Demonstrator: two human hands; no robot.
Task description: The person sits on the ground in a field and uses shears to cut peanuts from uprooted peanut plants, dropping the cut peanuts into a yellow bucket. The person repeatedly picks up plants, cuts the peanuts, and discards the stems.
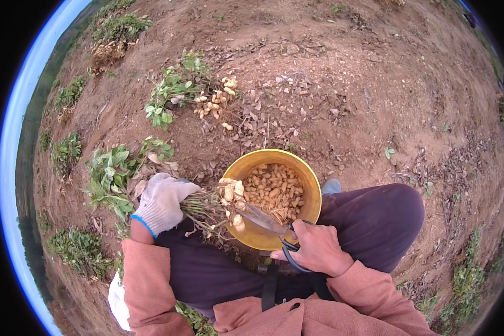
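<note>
My left hand [163, 204], in a whitish knit glove with a blue cuff edge, grips the stems of a peanut plant [197, 206]. Its leaves spread out to the left, and its pod-bearing end hangs over the left rim of a yellow bucket [315, 180]. Many loose peanut pods [273, 187] lie inside the bucket. My bare right hand [315, 248] holds scissors [283, 237] by their black handles, over the near side of the bucket. The blades point up and left to the pods at the plant's end; whether they touch is unclear.
Another pulled peanut plant [172, 90] with pods lies on the soil beyond the bucket. More plant heaps [122, 31] lie along the left, with green plants [466, 273] at lower right. My bent knee [386, 222] is right of the bucket. A white bag-like thing [117, 302] sits at lower left.
</note>
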